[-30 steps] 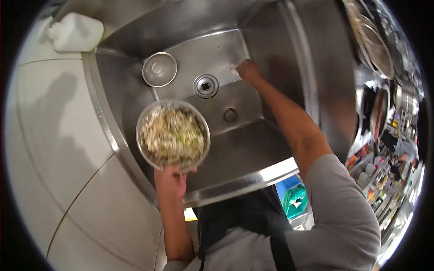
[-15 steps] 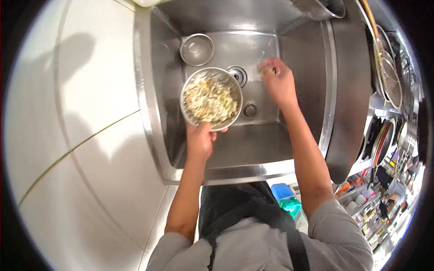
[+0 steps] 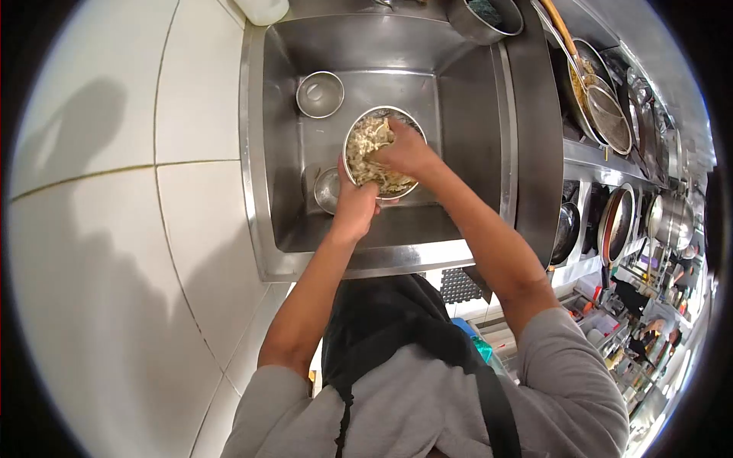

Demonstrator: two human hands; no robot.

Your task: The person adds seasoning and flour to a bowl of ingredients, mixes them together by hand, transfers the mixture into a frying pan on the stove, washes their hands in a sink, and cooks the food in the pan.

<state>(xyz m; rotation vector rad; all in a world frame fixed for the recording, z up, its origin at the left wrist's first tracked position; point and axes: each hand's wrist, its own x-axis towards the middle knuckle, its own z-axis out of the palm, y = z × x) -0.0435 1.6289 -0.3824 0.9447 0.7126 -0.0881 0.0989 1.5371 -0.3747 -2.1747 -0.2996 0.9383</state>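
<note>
A round metal bowl [image 3: 348,164] of pale, finely chopped food [image 3: 369,143], which looks like chopped vegetables, is held over the sink [image 3: 466,114]. My left hand [image 3: 356,208] grips its near rim, thumb over the edge and fingers underneath. My right hand [image 3: 405,149] reaches in from the right, its fingers curled into the chopped pieces and partly hidden among them. In the sink's far left corner stands a small metal bowl [image 3: 320,95]. Another small metal bowl [image 3: 326,191] sits left of my left wrist, partly covered by the held bowl and my hand.
Beyond the sink's right far corner stands a metal pot [image 3: 481,23]. A white container [image 3: 263,9] is at the far left edge. Strainers [image 3: 608,114] and pans [image 3: 617,221] fill the shelves at right. White tiled wall [image 3: 99,229] borders the left.
My right hand has moved left from over the sink floor into the bowl of chopped food. The bowl has shifted right within the view, and the camera view has turned.
</note>
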